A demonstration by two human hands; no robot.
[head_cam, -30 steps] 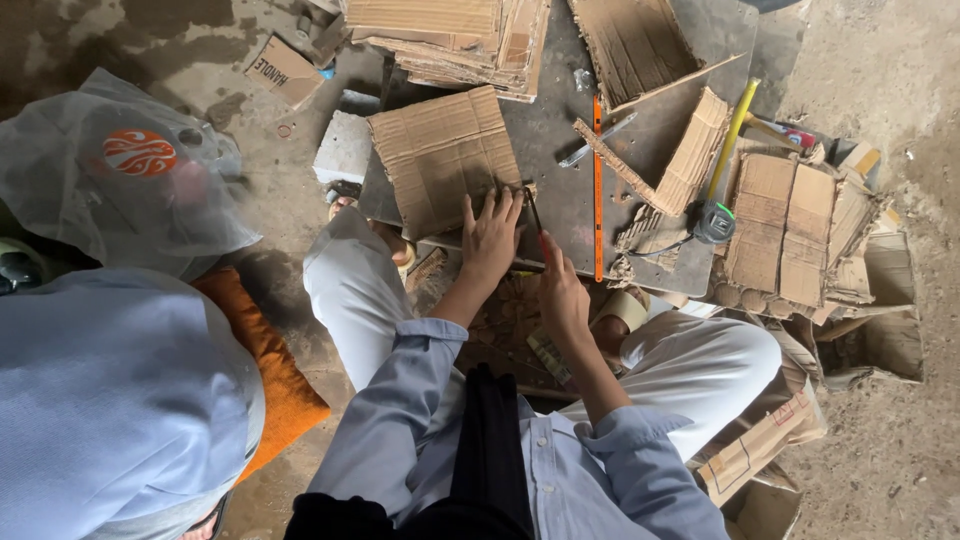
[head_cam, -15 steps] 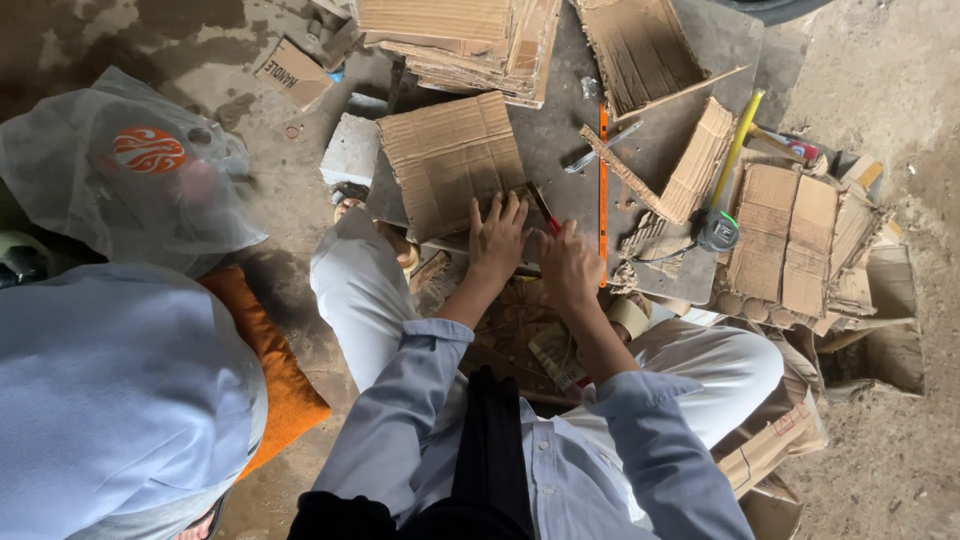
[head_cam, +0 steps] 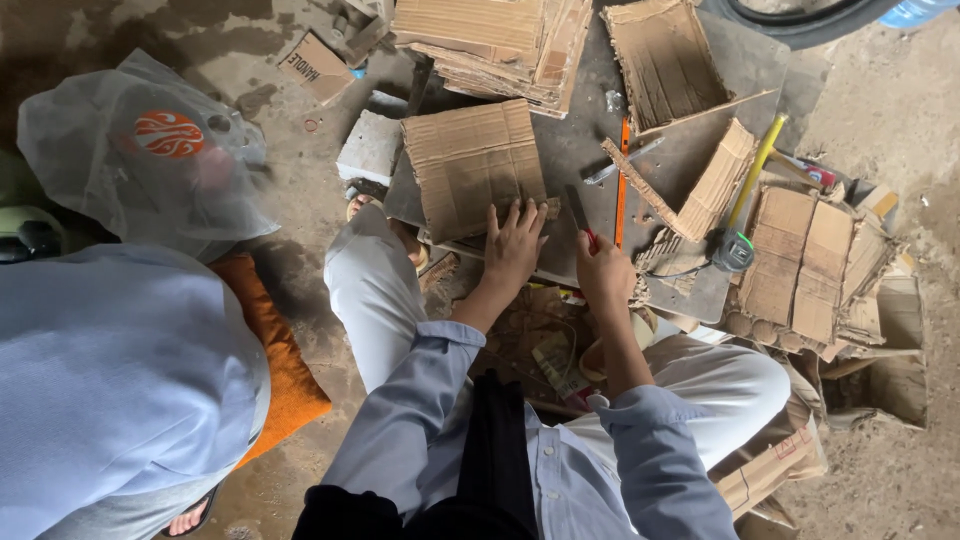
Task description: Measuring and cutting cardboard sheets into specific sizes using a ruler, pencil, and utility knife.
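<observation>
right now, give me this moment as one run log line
left hand flat on cardboard sheet | right hand grips knife beside it | orange ruler right of blade

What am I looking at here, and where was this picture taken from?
This is one picture from a camera worn on a person's head, looking straight down at their own two bare hands; there is no machine. The person sits on the floor in pale trousers and a blue shirt. Their left hand presses flat on a corrugated cardboard sheet that lies on a grey board. Their right hand grips a knife beside that sheet. An orange ruler, a yellow tape measure and more cardboard pieces lie around. At the left, another person in a light blue top sits next to a clear plastic bag.
</observation>
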